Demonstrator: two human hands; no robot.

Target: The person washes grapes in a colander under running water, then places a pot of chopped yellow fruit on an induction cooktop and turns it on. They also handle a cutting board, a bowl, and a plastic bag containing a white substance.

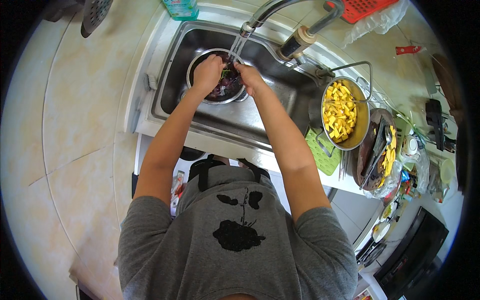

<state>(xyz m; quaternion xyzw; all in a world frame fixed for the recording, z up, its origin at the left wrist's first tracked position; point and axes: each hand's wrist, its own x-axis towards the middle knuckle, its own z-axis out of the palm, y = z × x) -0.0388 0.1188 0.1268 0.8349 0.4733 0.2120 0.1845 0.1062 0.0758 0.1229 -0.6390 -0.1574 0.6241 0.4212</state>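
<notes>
A round metal bowl (224, 102) stands in the left part of the stainless steel sink (258, 120). Dark red grapes (225, 82) with a bit of green stem lie in water inside it. Above the grapes, over the bowl's left half, is my left hand (208, 73), its fingers curled; whether they grip a grape is hidden. My right hand (250, 78) is at the bowl's right rim, thumb near the falling water, and what its fingers hold is unclear. Water runs from the curved faucet (246, 29) into the bowl between both hands.
Right of the sink, a metal pot (363, 127) holds cut yellow chunks beside a green mat (324, 159). A cleaver and spoon lie on a round board (362, 165) with yellow scraps. A scrub brush (150, 81) is at the sink's left; a green bottle (181, 9) stands behind.
</notes>
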